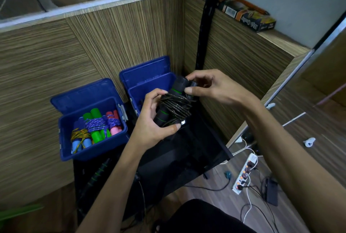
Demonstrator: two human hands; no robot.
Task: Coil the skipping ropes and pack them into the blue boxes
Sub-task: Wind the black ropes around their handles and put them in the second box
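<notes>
I hold a black skipping rope (pixel 175 106) with green rings on its handles, its dark cord wound round both handles. My left hand (pixel 153 122) grips the lower end of the bundle. My right hand (pixel 211 86) pinches its top end. The bundle hovers just right of the right blue box (pixel 134 90), whose lid stands open. The left blue box (pixel 64 135) holds three coiled ropes (pixel 95 127) with green, pink, blue and purple handles. Another black rope with green rings (pixel 97 174) lies on the dark table below the left box.
The boxes stand on a black table (pixel 187 158) in a corner of striped wood panels. A black pole (pixel 206 19) rises behind the right box. A power strip (pixel 243 174) with cables lies on the floor at right. A printed carton (pixel 247 15) rests on the ledge.
</notes>
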